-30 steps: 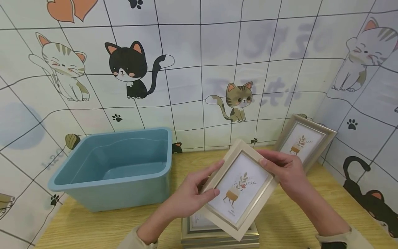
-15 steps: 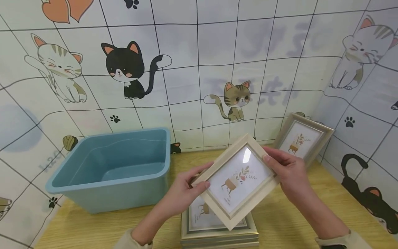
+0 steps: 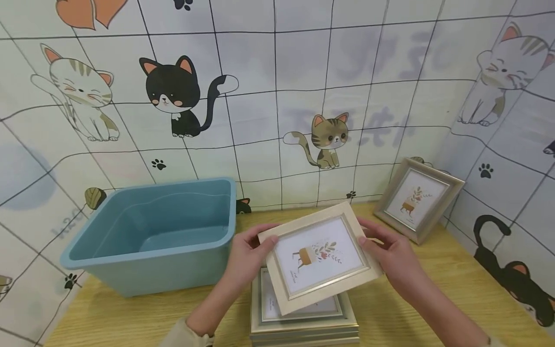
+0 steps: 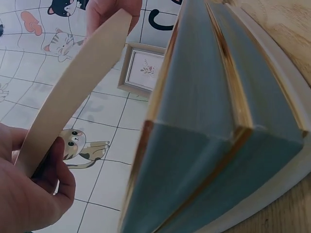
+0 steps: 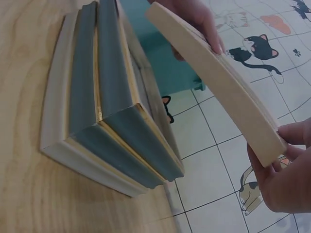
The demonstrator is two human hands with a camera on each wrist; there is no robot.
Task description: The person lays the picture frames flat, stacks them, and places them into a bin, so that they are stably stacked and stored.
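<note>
A cream picture frame [image 3: 323, 258] with a potted-plant print faces up, raised above a stack of picture frames [image 3: 303, 332]. My left hand [image 3: 248, 251] pinches its left end, thumb over the front. At the opposite end, my right hand [image 3: 392, 255] grips the frame with the thumb on the front edge. Both wrist views show the held frame's plain side edge [image 5: 218, 82] apart from the stack. In the left wrist view, the stacked frames [image 4: 194, 160] show blue-grey sides with gold trim. The held frame covers part of the top stacked one.
A light blue plastic bin [image 3: 160, 267] stands on the left of the wood-grain table [image 3: 130, 320]. Another picture frame [image 3: 418, 200] leans upright at the back right corner. Behind the table rises a wall [image 3: 260, 120] with cat drawings and grid lines.
Both hands have turned the held frame clockwise, from a steep slant to nearly sideways. The left hand has moved left and slightly up; the right hand has lowered. The stack, bin and leaning frame stay put.
</note>
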